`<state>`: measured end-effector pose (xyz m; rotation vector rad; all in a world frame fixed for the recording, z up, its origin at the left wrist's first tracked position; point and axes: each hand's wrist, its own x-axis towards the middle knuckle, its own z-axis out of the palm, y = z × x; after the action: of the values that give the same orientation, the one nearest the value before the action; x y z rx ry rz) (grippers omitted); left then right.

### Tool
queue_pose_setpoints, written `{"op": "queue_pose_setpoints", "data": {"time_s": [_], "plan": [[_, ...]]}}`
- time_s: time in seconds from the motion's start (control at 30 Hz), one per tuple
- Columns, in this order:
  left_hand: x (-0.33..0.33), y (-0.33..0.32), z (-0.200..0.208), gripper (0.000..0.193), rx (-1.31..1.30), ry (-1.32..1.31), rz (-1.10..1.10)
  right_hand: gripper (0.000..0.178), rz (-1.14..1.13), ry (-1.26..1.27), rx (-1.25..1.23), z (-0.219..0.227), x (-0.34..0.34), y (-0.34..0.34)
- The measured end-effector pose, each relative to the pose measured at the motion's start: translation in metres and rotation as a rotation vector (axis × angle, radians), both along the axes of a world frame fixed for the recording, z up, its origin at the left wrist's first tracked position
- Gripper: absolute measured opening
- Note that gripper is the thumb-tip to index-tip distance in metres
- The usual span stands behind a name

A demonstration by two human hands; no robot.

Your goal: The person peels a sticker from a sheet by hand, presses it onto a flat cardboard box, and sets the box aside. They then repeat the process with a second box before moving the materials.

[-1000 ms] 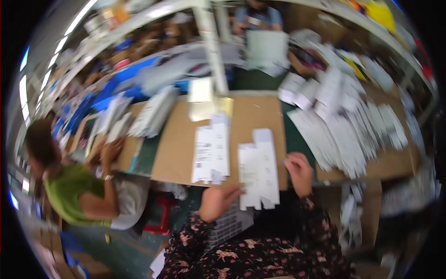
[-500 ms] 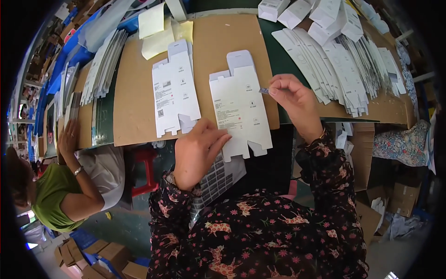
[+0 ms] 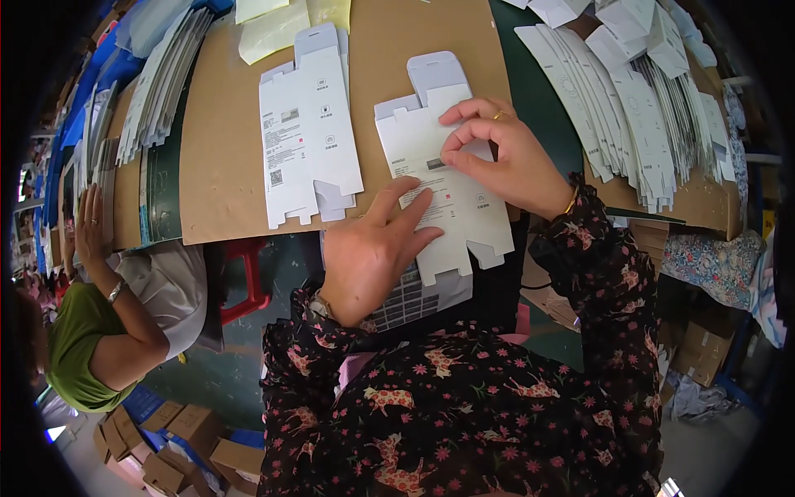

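A flattened white carton [image 3: 464, 211] with printed text and small icons lies in front of me, its lower flaps past the table's front edge. My right hand [image 3: 497, 157] pinches a small dark label [image 3: 436, 165] at its right end, and the label is against the carton's face. Resting on the carton's left edge, the spread fingers of my left hand [image 3: 377, 248] hold nothing. To the left lies a second flat white carton [image 3: 302, 141], which carries a similar dark label. A sheet of grey labels [image 3: 414, 302] shows below the carton, near my lap.
Brown cardboard [image 3: 224, 157] covers the tabletop. Stacked flat cartons [image 3: 571, 99] lie at the right, with folded white boxes [image 3: 621, 33] behind them. More flat cartons [image 3: 166, 83] and yellow paper [image 3: 273, 33] are at the left. A person in green [image 3: 91, 340] works there, beside a red stool [image 3: 248, 282].
My right hand has moved left over the carton, bringing the small label onto its face. My left hand's fingers have spread on the carton's edge. The whole view has shifted slightly.
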<state>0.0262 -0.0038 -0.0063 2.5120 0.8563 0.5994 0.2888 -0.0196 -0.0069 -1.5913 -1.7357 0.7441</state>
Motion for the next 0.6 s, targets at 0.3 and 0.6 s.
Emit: {"op": "queue_pose_setpoints", "data": {"time_s": [0.3, 0.6], "plan": [[-0.003, 0.001, -0.008, 0.045, -0.007, -0.023, -0.005, 0.009, 0.001, -0.106, 0.008, -0.001, -0.009, 0.006], [-0.003, 0.003, -0.010, 0.045, -0.035, -0.057, -0.022, 0.009, -0.027, -0.117, 0.013, -0.006, -0.012, 0.005]]}}
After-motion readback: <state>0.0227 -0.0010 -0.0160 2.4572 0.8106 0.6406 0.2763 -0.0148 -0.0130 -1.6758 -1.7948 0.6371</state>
